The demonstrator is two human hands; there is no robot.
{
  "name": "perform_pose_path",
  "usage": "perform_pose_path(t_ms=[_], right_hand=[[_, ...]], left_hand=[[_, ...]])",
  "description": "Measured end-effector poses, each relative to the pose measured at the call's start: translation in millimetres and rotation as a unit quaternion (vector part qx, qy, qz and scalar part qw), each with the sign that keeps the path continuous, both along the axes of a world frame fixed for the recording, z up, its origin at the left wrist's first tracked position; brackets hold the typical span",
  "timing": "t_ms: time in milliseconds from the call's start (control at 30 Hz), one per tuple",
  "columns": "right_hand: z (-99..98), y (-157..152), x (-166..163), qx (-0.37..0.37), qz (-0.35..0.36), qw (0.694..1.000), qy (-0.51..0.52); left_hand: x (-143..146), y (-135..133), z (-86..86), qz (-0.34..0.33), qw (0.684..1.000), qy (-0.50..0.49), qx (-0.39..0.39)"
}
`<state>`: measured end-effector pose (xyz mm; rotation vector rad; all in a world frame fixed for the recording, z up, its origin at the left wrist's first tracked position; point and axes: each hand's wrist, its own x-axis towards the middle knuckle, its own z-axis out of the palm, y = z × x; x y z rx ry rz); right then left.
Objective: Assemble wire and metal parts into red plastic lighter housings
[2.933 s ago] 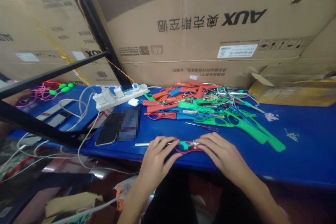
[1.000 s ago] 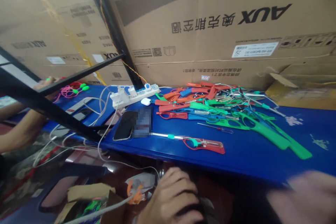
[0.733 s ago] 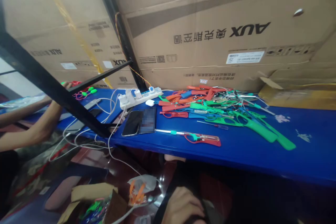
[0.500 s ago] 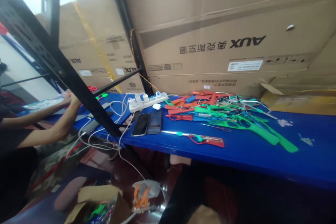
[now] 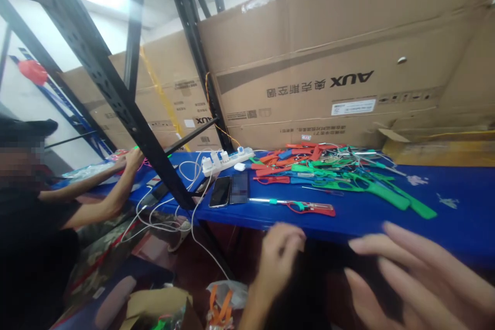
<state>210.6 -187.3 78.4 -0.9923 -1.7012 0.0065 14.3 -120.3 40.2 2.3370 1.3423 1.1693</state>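
Note:
My left hand (image 5: 279,255) hangs in front of the blue table's edge with its fingers curled loosely; I see nothing in it. My right hand (image 5: 421,278) is close to the camera at the lower right, blurred, with fingers stretched out and apart, holding nothing. On the blue table (image 5: 456,219) lies a red plastic tool with a metal rod and teal slider (image 5: 305,206), apart from both hands. Behind it sits a pile of red, green and blue plastic tool parts (image 5: 328,167).
Two phones (image 5: 230,190) lie left of the red tool, beside a white power strip (image 5: 226,160) with cables. Large cardboard boxes (image 5: 328,72) stand behind the table. A black metal rack post (image 5: 116,93) slants at left. Another person (image 5: 34,206) sits at left, reaching onto the table.
Both my hands left the red tool on the table and dropped below the edge, then rose again toward the camera. The view tilted up and left, bringing the other person into sight.

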Motion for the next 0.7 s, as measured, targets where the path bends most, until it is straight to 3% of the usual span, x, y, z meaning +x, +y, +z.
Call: perform_pose_path(t_ms=[67,100,200,300,367,467,600,700], right_hand=[[-0.5,19,0,0.016,-0.024,1.000,-0.007],[-4.4,30,2,0.016,-0.036,0.999,-0.011],[-28.3,62,11,-0.031,-0.066,0.997,-0.007],[-53.6,83,22,-0.085,-0.078,0.993,0.011],[-60.6,91,27,-0.101,-0.079,0.992,0.018],[-55.6,98,28,-0.097,-0.065,0.993,0.025],[-41.0,111,17,-0.090,-0.023,0.995,0.027],[-31.7,123,-1,-0.122,0.007,0.991,0.056]], left_hand=[[-10,44,18.6,0.111,0.993,-0.037,0.027],[-15,70,26.9,0.130,0.991,-0.030,0.030],[-35,147,39.1,0.142,0.990,0.007,0.014],[-49,193,33.8,0.111,0.991,0.073,-0.012],[-56,205,28.4,0.088,0.990,0.106,-0.017],[-61,212,28.1,0.067,0.989,0.129,-0.012],[-64,217,45.8,0.065,0.992,0.113,-0.005],[-52,200,58.8,0.082,0.995,0.061,0.023]])
